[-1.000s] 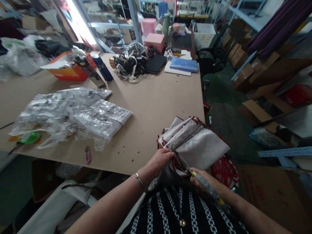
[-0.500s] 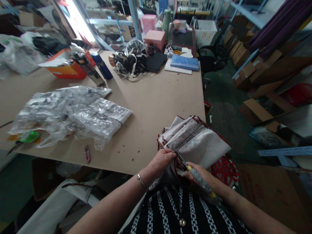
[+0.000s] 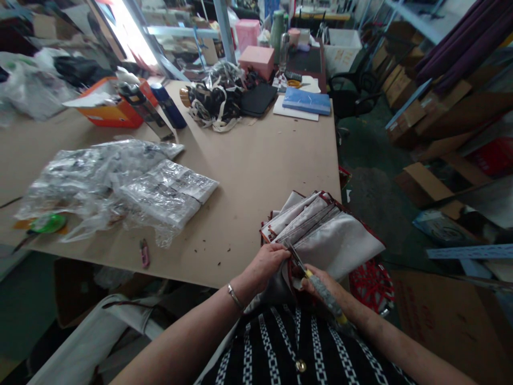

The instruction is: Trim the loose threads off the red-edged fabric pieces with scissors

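Observation:
A stack of pale grey fabric pieces with dark red edging (image 3: 340, 240) lies at the table's front right corner and hangs over the edge. My left hand (image 3: 269, 263) pinches the red edging of a piece held close to my body. Scissors with grey and yellow wrapped handles (image 3: 325, 291) are in my right hand (image 3: 320, 283), their blades pointing at the edging beside my left fingertips. Whether the blades are apart is too small to tell. Small pink snips (image 3: 144, 253) lie near the table's front edge.
On the table (image 3: 256, 171) are clear plastic bags (image 3: 168, 192), an orange box (image 3: 116, 115), two bottles, a black-and-white bundle (image 3: 218, 104) and a blue folder (image 3: 306, 101). A red stool (image 3: 372, 289) stands right of the table, with cardboard boxes (image 3: 425, 182) beyond.
The view has shifted slightly. The scissor blades in my right hand have turned a little beside the edging. My left hand keeps its pinch.

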The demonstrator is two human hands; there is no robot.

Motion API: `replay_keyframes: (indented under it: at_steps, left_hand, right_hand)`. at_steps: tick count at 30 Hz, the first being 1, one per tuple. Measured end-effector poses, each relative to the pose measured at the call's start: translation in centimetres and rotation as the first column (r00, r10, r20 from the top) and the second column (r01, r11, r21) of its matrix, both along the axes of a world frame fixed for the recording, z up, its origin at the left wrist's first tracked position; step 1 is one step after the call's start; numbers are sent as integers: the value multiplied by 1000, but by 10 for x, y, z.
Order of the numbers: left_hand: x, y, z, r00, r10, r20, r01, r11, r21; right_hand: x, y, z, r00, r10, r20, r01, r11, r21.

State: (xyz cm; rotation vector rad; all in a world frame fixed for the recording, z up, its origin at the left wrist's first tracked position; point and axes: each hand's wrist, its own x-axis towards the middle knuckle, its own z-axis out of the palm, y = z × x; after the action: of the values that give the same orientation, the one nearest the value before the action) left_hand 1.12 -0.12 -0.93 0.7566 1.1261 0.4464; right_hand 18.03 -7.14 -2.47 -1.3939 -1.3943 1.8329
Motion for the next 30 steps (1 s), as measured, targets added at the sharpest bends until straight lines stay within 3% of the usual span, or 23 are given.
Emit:
replay_keyframes:
  at_steps: [7, 14, 20, 27, 30]
  left_hand:
    - [-1, 4, -2, 1000, 2, 1, -2, 1000, -9]
    - [-1, 10, 0, 999, 23, 46, -21, 998, -54]
    - [-1, 12, 2, 997, 50, 60, -45, 996, -81]
    - [-2, 15, -3, 999, 22, 38, -21, 999, -42]
    - [-6, 16, 0, 1000, -11, 14, 11, 1000, -2]
  right_hand:
    - [-3, 2, 0, 998, -33, 57, 33, 999, 16]
    - [-5, 7, -3, 999, -18, -45, 20, 999, 45]
    - [-4, 11, -2, 999, -24, -26, 25, 999, 39]
    - [-7, 8, -7, 995, -98, -35, 99, 995, 29]
    - [1, 12, 1, 985, -173, 6, 172, 985, 29]
